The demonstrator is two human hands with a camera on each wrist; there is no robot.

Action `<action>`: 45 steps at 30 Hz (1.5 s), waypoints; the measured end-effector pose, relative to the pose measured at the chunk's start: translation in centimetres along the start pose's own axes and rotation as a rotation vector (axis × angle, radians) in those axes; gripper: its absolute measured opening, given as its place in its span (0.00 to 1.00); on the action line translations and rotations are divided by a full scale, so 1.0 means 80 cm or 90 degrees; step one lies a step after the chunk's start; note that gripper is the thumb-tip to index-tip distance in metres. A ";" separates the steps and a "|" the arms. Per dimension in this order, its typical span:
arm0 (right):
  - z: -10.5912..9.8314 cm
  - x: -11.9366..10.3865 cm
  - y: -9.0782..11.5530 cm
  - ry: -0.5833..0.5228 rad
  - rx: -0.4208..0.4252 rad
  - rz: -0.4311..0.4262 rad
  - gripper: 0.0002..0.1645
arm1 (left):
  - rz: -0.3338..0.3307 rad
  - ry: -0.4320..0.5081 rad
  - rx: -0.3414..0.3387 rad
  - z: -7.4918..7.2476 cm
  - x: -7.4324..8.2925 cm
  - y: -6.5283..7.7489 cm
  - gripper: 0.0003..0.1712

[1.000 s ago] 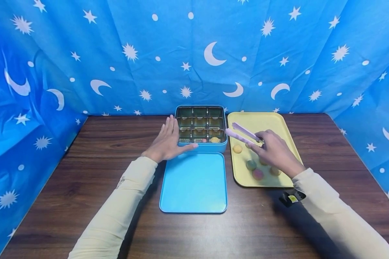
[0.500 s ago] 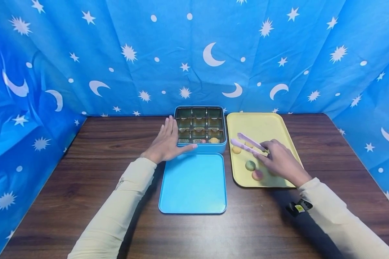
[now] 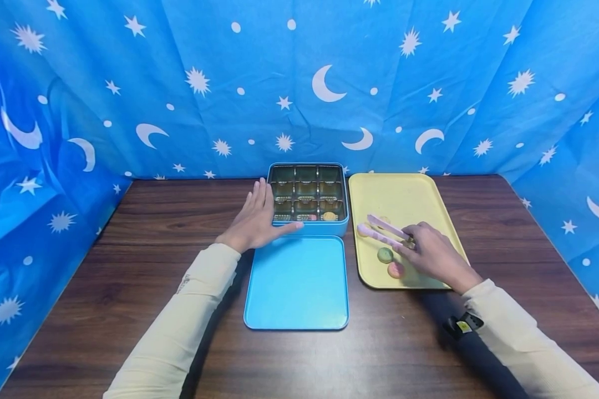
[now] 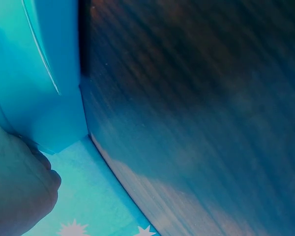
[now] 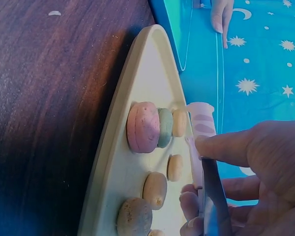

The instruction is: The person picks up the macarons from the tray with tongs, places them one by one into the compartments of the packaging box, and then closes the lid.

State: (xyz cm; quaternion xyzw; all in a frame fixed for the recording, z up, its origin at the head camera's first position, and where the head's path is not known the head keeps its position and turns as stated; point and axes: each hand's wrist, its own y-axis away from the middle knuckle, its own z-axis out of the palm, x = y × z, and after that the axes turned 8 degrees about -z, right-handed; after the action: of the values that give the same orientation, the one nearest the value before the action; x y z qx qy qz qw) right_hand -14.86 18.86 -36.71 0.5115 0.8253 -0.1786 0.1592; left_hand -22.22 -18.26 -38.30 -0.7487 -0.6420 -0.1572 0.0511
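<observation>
My right hand [image 3: 435, 252] grips pink tongs [image 3: 385, 235], whose spread tips hover over the yellow tray [image 3: 394, 194], close to a yellow macaron [image 3: 362, 230] partly hidden by them. Nearer on the tray sit a green macaron [image 3: 385, 255] and a pink macaron [image 3: 396, 270]. In the right wrist view several more macarons, such as a tan one [image 5: 134, 217], lie below the hand. My left hand [image 3: 256, 219] rests against a blue tin [image 3: 324, 229], fingers straight along its left side and thumb across the front. A yellow macaron [image 3: 330, 216] occupies the tin's front right compartment; something pink shows in the front middle one.
A blue lid [image 3: 297, 282] lies on the wooden table [image 3: 169, 205] in front of the tin. Behind the table hangs a blue curtain [image 3: 259, 66] with moons and stars, close to the tin and tray. The tray stands just right of the tin.
My right hand has brought the tongs down and toward me, from beside the tin's right edge to above the macarons on the tray. The left hand stays at the tin.
</observation>
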 end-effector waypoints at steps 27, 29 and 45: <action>0.001 -0.005 -0.007 0.024 -0.036 0.008 0.19 | -0.001 0.005 -0.006 -0.002 0.001 0.002 0.73; 0.001 -0.005 -0.007 0.024 -0.037 0.010 0.19 | -0.001 0.003 -0.006 -0.002 0.001 0.002 0.73; -0.005 -0.004 -0.003 0.019 -0.029 0.010 0.20 | -0.002 0.005 -0.010 -0.002 0.000 0.002 0.73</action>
State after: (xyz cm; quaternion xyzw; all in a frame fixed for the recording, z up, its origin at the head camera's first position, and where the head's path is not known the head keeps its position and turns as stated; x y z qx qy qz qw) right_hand -15.01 18.70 -36.17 0.5169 0.8273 -0.1509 0.1601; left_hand -22.11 -18.30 -38.11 -0.7475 -0.6417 -0.1648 0.0476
